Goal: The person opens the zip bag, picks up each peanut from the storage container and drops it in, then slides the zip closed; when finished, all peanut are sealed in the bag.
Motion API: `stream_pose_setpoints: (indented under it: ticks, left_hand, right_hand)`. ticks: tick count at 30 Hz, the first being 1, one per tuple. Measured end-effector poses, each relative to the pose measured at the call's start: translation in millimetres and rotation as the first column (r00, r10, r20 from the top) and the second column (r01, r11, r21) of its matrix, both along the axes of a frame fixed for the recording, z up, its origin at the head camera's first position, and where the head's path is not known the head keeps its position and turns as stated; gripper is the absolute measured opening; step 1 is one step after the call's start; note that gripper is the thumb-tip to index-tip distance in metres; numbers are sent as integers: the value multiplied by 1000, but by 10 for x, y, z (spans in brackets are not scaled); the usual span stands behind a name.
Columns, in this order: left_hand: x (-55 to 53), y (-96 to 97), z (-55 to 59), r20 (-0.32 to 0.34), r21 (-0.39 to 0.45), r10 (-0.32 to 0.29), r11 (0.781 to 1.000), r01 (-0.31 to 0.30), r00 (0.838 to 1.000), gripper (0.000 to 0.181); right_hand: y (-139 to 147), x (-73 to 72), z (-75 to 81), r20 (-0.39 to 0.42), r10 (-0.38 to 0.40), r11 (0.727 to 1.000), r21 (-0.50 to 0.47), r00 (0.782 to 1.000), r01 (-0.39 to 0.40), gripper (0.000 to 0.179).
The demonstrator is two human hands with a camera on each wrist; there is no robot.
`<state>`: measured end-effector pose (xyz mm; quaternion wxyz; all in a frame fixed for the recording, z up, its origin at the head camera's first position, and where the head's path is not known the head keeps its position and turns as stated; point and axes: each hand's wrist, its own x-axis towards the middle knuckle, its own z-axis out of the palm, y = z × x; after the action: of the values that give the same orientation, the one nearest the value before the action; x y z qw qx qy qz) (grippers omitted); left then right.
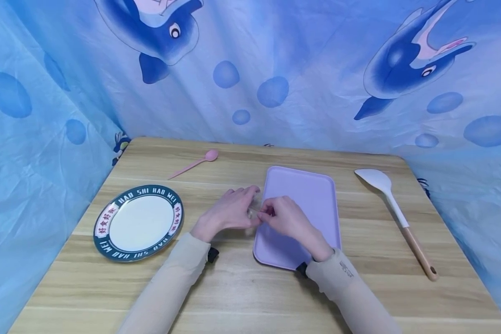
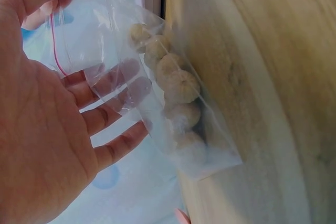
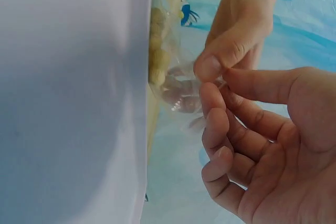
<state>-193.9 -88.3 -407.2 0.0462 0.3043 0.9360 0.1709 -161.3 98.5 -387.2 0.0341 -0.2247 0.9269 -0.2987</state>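
A clear zip bag with a red seal line holds several round tan balls of a kind I cannot tell. Its lower end hangs by the wooden tabletop at the left edge of a lilac tray. My left hand pinches the bag near its top, with the other fingers spread behind the plastic. From the other side my right hand, above the tray, pinches the bag's top between thumb and index finger. The two hands' fingertips meet there, and they partly hide the bag in the head view.
To the left lies a round plate with a dark green lettered rim. A pink spoon rests behind it near the table's far edge. On the right is a white spatula with a wooden handle. A blue dolphin-print curtain hangs behind the table.
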Motion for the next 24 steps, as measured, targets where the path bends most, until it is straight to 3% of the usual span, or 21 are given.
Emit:
stream_pose_setpoints:
  ticks: [8, 15, 24]
  left_hand:
    - [-17, -48, 21, 40, 46, 3, 999, -5, 999, 85]
    - [-62, -114, 63, 114, 106, -1, 994, -12, 993, 94]
    - [-94, -212, 125, 199, 248, -68, 969, 17, 978, 93]
  right_hand:
    - [0, -35, -2, 13, 12, 999, -31, 1000, -12, 14]
    - [24, -61, -12, -63, 20, 995, -98, 998, -26, 15]
    - [54, -75, 9, -92, -5, 986, -165, 996, -11, 12]
